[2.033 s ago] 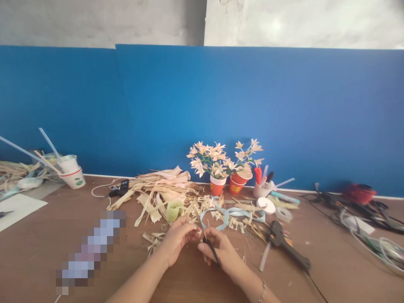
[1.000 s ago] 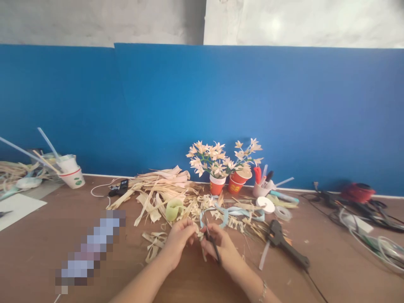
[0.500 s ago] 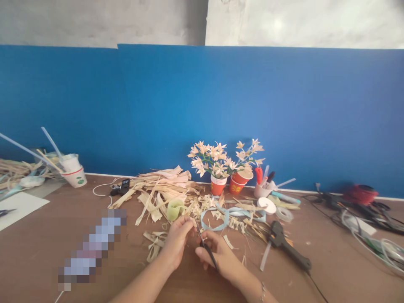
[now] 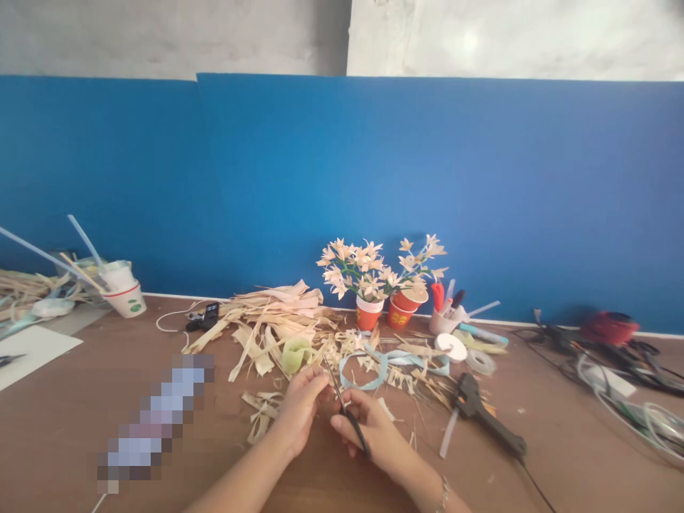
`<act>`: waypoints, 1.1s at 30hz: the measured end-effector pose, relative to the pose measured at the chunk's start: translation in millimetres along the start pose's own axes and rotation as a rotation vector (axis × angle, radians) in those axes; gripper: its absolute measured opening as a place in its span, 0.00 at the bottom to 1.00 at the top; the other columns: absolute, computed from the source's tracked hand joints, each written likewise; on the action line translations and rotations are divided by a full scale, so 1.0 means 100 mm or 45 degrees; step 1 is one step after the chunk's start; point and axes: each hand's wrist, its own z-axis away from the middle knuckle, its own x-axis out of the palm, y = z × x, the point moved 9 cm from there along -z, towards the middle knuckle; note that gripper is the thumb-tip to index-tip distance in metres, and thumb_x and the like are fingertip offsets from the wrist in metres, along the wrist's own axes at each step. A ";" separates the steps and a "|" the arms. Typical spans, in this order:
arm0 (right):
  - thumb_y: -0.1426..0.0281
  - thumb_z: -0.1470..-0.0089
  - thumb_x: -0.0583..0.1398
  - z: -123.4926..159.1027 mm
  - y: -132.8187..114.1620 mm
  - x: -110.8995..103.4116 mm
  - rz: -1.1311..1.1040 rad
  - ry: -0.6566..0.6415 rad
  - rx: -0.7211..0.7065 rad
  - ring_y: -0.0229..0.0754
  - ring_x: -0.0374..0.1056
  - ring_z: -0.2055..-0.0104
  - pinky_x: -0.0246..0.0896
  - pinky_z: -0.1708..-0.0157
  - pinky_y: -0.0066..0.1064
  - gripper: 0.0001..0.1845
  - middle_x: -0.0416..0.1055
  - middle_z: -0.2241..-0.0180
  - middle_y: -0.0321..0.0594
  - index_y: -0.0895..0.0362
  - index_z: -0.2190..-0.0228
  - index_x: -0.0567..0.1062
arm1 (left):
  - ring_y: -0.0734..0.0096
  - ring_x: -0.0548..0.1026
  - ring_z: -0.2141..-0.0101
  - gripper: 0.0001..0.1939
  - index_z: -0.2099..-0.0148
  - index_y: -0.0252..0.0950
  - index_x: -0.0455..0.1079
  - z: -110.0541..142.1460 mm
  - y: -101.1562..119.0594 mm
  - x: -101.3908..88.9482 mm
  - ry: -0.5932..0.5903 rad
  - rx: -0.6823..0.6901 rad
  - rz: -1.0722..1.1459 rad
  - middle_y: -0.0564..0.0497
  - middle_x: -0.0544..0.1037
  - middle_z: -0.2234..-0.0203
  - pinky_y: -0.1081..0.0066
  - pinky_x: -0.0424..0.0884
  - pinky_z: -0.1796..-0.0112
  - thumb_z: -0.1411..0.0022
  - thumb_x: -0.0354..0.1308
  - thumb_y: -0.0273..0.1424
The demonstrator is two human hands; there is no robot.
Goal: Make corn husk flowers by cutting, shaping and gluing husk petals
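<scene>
My right hand [image 4: 374, 429] has its fingers wrapped round dark-handled scissors [image 4: 351, 426], whose thin blades point up and left, beside my left fingertips. Thumb and fingers of my left hand [image 4: 301, 407] are pinched together; whatever sits between them is too small to make out. Just past the hands lie pale dried husk strips [image 4: 288, 303] and cut scraps, with a roll of light green strip [image 4: 296, 355] near my left fingers. A loop of light blue ribbon [image 4: 365, 372] lies beyond my right hand.
Pale husk flowers [image 4: 355, 267] stand in a red paper cup [image 4: 370, 313] by the blue partition [image 4: 267, 178]. A glue gun [image 4: 489, 415] with a cord and a tape roll [image 4: 481, 362] lie right. Cables [image 4: 603, 377] are far right; a white cup [image 4: 125, 299] stands left.
The scissor blades have swung slightly left and up, their tips now past my left fingertips. Both hands stay nearly in place.
</scene>
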 end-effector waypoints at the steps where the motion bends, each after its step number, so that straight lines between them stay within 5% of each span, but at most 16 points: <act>1: 0.53 0.60 0.66 0.00 0.01 -0.01 0.003 0.005 0.001 0.28 0.55 0.85 0.52 0.87 0.20 0.24 0.61 0.83 0.27 0.56 0.71 0.64 | 0.74 0.66 0.75 0.07 0.75 0.34 0.67 0.00 0.00 0.00 0.005 -0.004 0.002 0.54 0.69 0.80 0.73 0.62 0.70 0.51 0.60 0.31; 33: 0.54 0.60 0.66 0.04 -0.09 0.00 0.078 -0.020 0.088 0.27 0.51 0.88 0.43 0.90 0.19 0.23 0.59 0.86 0.25 0.57 0.72 0.64 | 0.76 0.69 0.75 0.09 0.73 0.33 0.68 -0.07 -0.06 -0.07 -0.052 -0.184 0.005 0.55 0.71 0.78 0.75 0.64 0.71 0.55 0.65 0.31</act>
